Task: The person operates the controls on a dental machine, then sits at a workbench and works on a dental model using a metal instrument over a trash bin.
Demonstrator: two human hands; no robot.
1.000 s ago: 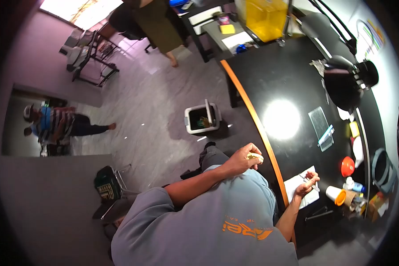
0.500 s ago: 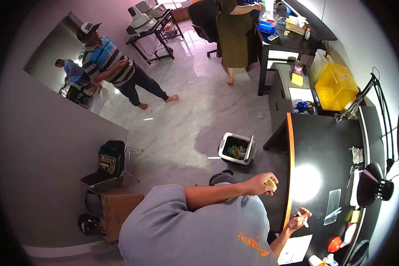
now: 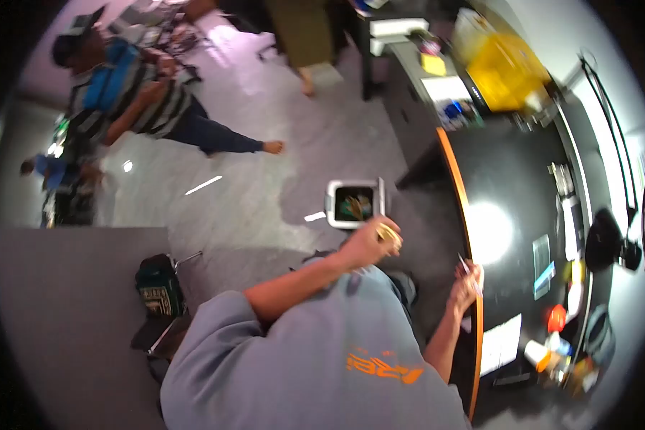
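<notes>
My left hand (image 3: pixel 371 245) is closed round a small yellow, rounded object (image 3: pixel 388 235), held in front of the grey shirt near the bin. My right hand (image 3: pixel 465 285) is beside the orange edge of the black desk (image 3: pixel 509 172), fingers closed on a thin pale tool (image 3: pixel 464 264) that is blurred by motion. On the desk below and right of that hand lies a sheet of white paper (image 3: pixel 500 345). A clear flat plate (image 3: pixel 542 266) with a blue-white strip on it lies farther right.
An open bin (image 3: pixel 330 208) stands on the floor. A person in a striped shirt (image 3: pixel 140 89) stands at the left. A desk lamp (image 3: pixel 603 238), a red bowl (image 3: pixel 556 318), a white-orange cup (image 3: pixel 537 354) and a yellow container (image 3: pixel 505 72) line the right. A chair (image 3: pixel 153 331) is lower left.
The view has swung. My left hand has come nearer the bin in view, still holding the yellow object. My right hand has moved from over the desk to its edge. The striped-shirt person now appears larger.
</notes>
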